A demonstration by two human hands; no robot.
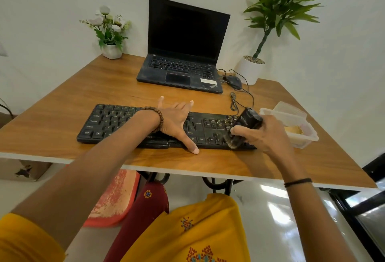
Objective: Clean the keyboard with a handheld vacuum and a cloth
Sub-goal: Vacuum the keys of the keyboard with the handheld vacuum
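Note:
A black keyboard lies across the near part of the wooden desk. My left hand lies flat on its middle, fingers spread, thumb reaching over the front edge. My right hand grips a small black handheld vacuum tilted over the keyboard's right end, with its brush nozzle on the keys near the number pad. A yellowish cloth lies inside a clear plastic box just right of the keyboard.
An open black laptop stands at the back of the desk, with a wired mouse and its cable to its right. A white flower pot sits at the back left, a potted plant at the back right.

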